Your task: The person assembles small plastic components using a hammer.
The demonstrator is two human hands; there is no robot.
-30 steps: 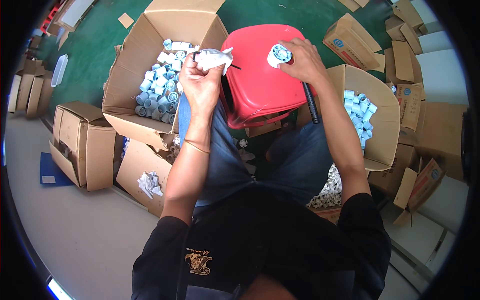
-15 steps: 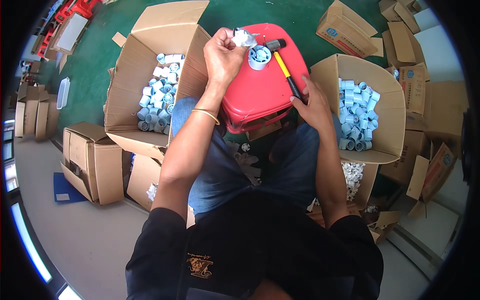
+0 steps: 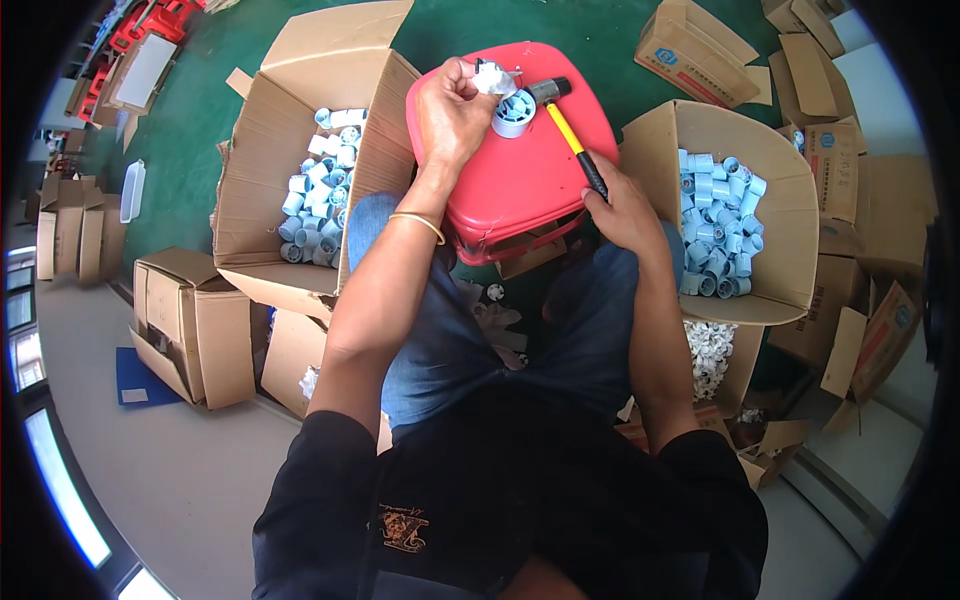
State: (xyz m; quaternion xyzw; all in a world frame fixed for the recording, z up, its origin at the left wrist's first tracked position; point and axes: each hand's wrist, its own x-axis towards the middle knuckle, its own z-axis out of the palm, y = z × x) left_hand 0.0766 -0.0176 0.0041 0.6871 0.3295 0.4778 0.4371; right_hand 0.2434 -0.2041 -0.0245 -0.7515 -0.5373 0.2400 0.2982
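Note:
A red plastic stool [image 3: 520,180] stands between my knees. On its far part sits a light-blue round plastic fitting [image 3: 513,122] with a spoked inside. Just above and left of it, my left hand [image 3: 450,115] pinches a crumpled white piece [image 3: 493,78], which partly covers the fitting's rim; its exact kind is unclear. A mallet [image 3: 573,140] with a dark head and a yellow-and-black handle lies across the stool, its head right beside the fitting. My right hand [image 3: 625,208] is closed around the black end of the handle.
An open carton [image 3: 385,150] of light-blue fittings stands on the left, another carton [image 3: 785,230] of them on the right. Below the right one is a box with small white parts [image 3: 708,360]. More cartons [image 3: 695,55] stand around on the green floor.
My right hand, which was open beside the handle's end, has closed around it. My left hand still holds the white piece near the fitting. The view has shifted slightly.

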